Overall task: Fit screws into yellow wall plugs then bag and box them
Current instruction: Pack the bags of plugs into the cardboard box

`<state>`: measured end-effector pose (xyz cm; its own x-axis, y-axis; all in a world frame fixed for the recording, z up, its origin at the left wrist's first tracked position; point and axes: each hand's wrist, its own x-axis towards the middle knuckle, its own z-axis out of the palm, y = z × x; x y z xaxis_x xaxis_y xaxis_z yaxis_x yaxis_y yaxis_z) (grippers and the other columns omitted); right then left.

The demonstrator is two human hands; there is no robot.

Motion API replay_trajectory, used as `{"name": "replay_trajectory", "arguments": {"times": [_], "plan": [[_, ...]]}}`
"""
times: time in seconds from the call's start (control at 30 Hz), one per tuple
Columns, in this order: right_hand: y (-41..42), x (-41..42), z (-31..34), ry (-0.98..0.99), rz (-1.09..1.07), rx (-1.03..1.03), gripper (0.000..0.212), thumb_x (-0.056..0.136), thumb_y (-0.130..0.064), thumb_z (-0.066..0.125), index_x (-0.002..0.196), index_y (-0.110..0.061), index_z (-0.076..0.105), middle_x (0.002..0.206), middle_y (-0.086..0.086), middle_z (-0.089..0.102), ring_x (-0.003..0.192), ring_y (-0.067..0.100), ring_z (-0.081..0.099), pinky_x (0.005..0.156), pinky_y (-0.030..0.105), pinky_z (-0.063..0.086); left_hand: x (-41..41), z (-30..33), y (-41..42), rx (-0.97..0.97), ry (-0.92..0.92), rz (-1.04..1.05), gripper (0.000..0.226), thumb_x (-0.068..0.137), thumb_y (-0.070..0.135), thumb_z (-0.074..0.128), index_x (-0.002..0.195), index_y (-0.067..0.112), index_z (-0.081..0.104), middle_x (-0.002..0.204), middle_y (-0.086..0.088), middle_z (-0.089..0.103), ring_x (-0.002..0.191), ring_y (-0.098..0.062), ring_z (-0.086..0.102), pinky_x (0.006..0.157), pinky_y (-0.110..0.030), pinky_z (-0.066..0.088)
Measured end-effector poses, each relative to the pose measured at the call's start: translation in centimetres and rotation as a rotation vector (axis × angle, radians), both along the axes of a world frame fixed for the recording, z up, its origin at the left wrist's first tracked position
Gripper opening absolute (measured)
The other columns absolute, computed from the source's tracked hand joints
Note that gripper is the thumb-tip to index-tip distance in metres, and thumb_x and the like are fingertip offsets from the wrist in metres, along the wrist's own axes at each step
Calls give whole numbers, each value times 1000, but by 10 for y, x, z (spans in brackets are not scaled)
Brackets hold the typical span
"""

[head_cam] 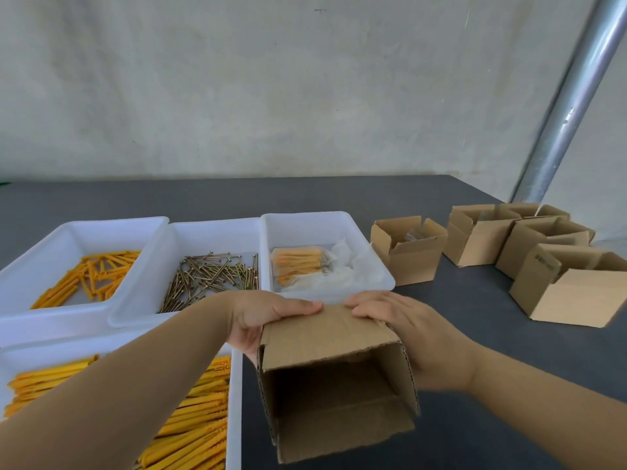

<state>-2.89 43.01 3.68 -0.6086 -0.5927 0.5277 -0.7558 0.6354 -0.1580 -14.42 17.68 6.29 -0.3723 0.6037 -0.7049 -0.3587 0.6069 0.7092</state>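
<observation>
Both of my hands are on a small cardboard box (pixel 336 378), which I hold tipped on its side above the dark table (pixel 475 368), its open mouth facing me and showing a bare brown inside. My left hand (pixel 261 320) clasps the box's left wall, fingers curled under and behind it, thumb laid along the top panel. My right hand (pixel 407 334) presses against the right wall, fingers fairly straight and reaching over the far top edge.

Just beyond the box sits a white tray (pixel 325 225) holding a filled bag of yellow plugs (pixel 297 264) beside some crumpled clear bags (pixel 349 262). Left of that tray, still beyond the box, is a second white tray (pixel 190 232) with a loose heap of brass-coloured screws (pixel 210 276). Further left again is a third tray (pixel 81 228) with loose yellow wall plugs (pixel 88 276). Directly left of the box, under my left forearm, a fourth tray (pixel 234 401) is piled with longer yellow pieces (pixel 196 412); I cannot tell whether screws are in them.

Beyond the box and to its right, a cluster of open cardboard boxes (pixel 475 239) stands on the table, well apart from my hands. One of them (pixel 407 252) stands nearest the bag tray, with something pale inside that I cannot make out.
</observation>
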Motion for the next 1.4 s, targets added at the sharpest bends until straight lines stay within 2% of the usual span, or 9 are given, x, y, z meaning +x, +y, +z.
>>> {"name": "replay_trajectory", "arguments": {"times": [0.17,0.33,0.57,0.7,0.83,0.97,1.07,1.23,1.4], "plan": [[-1,2,-25,-418,-38,-343,62,74,-34,86,125,-20,54,121,0,60,110,24,62,91,48,51,-1,-15,17,-195,175,90,51,81,50,74,113,12,67,110,-13,72,104,-32,68,93,-47,55],[0,4,-49,-744,-163,-377,49,71,-11,85,97,-44,60,86,-11,71,83,9,70,73,24,53,0,-35,23,-284,293,83,20,94,20,58,100,7,72,105,-14,71,102,-35,68,84,-46,59],[3,-14,-46,-941,-244,-295,46,62,-22,87,88,-50,59,90,-16,73,91,4,70,79,22,54,3,-28,22,117,361,278,41,89,58,56,107,26,74,109,3,74,102,-15,66,80,-27,48],[8,-25,-38,-991,-302,-247,45,59,-24,87,93,-36,60,93,-13,72,93,8,70,89,38,57,15,-11,14,501,626,228,19,89,38,67,97,23,76,111,-2,73,110,-19,65,97,-32,51],[6,-28,-33,-1025,-367,-213,57,60,-24,90,103,-36,56,98,-19,71,97,3,68,91,33,56,18,3,3,165,1165,-211,7,82,30,77,88,33,76,116,19,63,111,19,46,89,-12,35],[8,-25,-9,-1057,-383,28,85,61,-29,92,125,-51,41,119,-33,59,113,-10,55,98,16,45,19,0,0,-64,1107,-325,46,74,46,80,114,43,59,117,17,45,104,0,45,87,-19,43],[28,-37,43,-1086,-411,309,61,76,-28,84,127,-39,53,126,-17,63,111,-1,61,95,23,51,18,-9,0,-86,1162,-302,59,71,46,81,118,46,45,118,14,36,102,-5,45,84,-21,45],[4,-111,86,-771,-525,-148,15,93,-13,66,103,-22,71,95,-6,76,91,6,72,79,27,60,17,-21,5,3,1167,-250,66,66,46,82,117,46,40,119,17,25,101,-2,43,73,-9,38],[-50,-220,39,-574,-596,224,41,91,-18,65,131,-14,59,133,2,61,121,18,56,102,28,43,21,-37,-1,126,1220,-67,61,60,56,80,111,47,48,135,25,23,120,-2,41,90,-10,37]]}}
